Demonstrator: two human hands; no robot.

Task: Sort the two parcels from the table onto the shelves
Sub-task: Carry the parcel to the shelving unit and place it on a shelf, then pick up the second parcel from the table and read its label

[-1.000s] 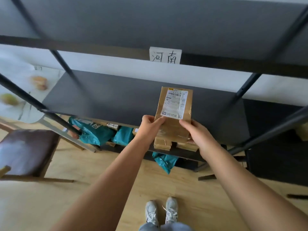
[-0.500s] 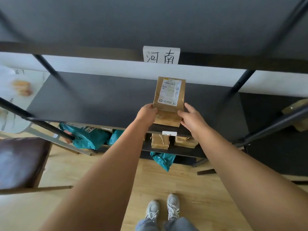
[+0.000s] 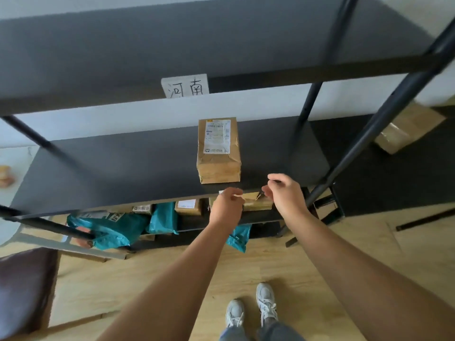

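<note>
2 hands, left [image 3: 227,205] and right [image 3: 286,193], loosely curled, empty, near parcel [image 3: 218,150] on shelf [image 3: 123,168].

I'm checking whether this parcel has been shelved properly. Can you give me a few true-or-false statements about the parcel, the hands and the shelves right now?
1. The brown parcel lies on the middle shelf, label side up. True.
2. The left hand grips the parcel. False: both hands are off it, near the shelf's front edge.
3. The right hand holds a teal bag. False: it holds nothing; the teal bags sit on a lower shelf.
4. A handwritten sign hangs on the edge of the shelf above the parcel. True.
5. The middle shelf is crowded with boxes. False: the parcel is the only thing seen on it.
</note>
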